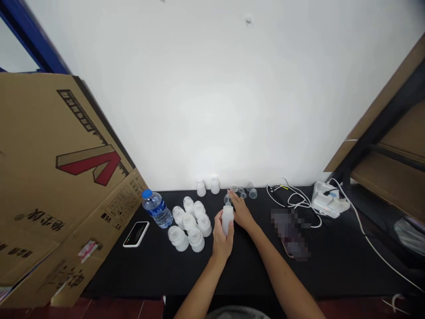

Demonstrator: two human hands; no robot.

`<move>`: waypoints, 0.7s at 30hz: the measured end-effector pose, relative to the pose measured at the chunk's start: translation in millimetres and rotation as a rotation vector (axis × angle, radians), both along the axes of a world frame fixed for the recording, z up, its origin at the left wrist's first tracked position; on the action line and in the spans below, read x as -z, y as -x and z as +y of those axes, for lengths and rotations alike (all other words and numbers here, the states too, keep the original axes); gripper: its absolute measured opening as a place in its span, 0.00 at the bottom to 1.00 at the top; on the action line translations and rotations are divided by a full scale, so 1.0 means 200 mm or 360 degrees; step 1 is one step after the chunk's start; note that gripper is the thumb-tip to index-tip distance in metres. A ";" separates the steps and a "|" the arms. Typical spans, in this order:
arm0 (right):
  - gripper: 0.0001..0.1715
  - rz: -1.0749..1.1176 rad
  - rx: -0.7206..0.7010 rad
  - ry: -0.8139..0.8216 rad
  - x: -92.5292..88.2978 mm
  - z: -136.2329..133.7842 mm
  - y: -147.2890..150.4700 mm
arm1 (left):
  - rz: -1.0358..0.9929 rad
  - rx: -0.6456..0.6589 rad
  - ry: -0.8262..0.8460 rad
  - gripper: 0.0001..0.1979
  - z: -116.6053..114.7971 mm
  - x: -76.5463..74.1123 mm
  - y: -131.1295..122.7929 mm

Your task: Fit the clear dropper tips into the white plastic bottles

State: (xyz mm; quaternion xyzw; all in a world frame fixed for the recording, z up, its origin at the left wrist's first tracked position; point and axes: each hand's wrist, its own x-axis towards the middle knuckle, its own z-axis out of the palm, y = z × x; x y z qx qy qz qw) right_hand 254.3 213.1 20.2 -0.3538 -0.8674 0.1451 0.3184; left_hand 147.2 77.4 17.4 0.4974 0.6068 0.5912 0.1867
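My left hand (223, 237) is wrapped around a small white plastic bottle (227, 218), held upright over the black table. Just beyond its mouth, a clear dome-shaped cap (227, 199) is at the fingertips of my right hand (242, 212). The fingers of that hand stretch forward; whether they grip the cap or only touch it is hard to see, and the thumb is hidden. Several more clear caps (253, 193) lie by the wall to the right. Left of my hands, several white bottles with clear tops (189, 222) stand in a cluster.
Two white bottles (215, 185) stand against the wall. A blue-capped water bottle (157, 209) and a white-edged phone (136, 234) are left, beside a large carton (66, 177). At right are a blurred phone (290, 235), white cables (299, 197) and a power strip (328, 199).
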 end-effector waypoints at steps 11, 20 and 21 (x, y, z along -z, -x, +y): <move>0.07 0.0263 0.0017 0.0259 0.07 -0.02 -0.13 | -0.0013 -0.0053 0.0051 0.27 0.02 0.00 0.02; 0.27 0.1496 0.0202 0.0970 0.00 0.10 -0.20 | 0.0171 0.0036 0.0024 0.26 0.03 0.02 0.02; 0.28 0.1529 0.0139 0.1022 -0.01 0.08 -0.19 | 0.0203 0.0055 0.0015 0.25 0.03 0.02 0.02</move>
